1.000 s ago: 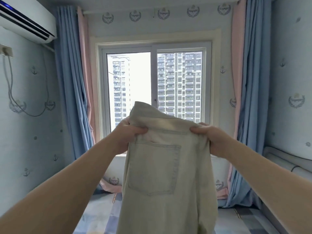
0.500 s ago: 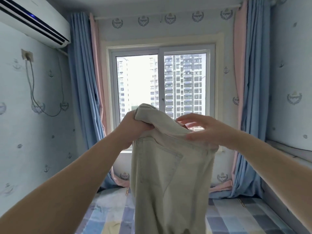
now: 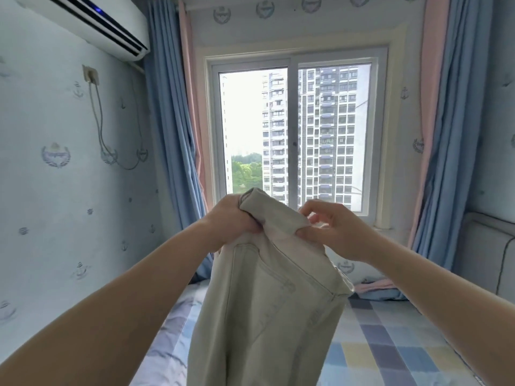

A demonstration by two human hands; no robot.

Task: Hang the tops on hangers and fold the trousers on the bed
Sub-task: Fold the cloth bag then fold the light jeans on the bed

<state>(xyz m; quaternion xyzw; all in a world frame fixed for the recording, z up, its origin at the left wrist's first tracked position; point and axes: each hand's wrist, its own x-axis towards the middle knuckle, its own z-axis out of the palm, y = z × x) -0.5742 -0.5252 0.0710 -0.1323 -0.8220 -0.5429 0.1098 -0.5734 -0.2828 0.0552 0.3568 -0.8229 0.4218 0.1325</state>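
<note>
Bed in checked covers lay directly below the window, with blue curtains hanging at either side of the window and an air conditioner mounted high to the left of it. Pale trousers hung in the air in front of the window's lower edge, above the bed and not resting on it as far as the view showed. The left hand was clenched in a full fist round the waistband's higher end, level with the window sill. The right hand, just right of it, was only half closed, its thumb and curled fingers pinching the waistband's bunched fold.

That lighter pinch looked the weak point. If it slipped, the cloth would likely swing from the left fist, twist, and land on the bed with its legs out of line, spoiling the fold. The waistband pointed up toward the window, sloping down to the right, and a back pocket faced the camera. The long axis ran close to vertical, the legs dropping out of view below, hems unseen.
</note>
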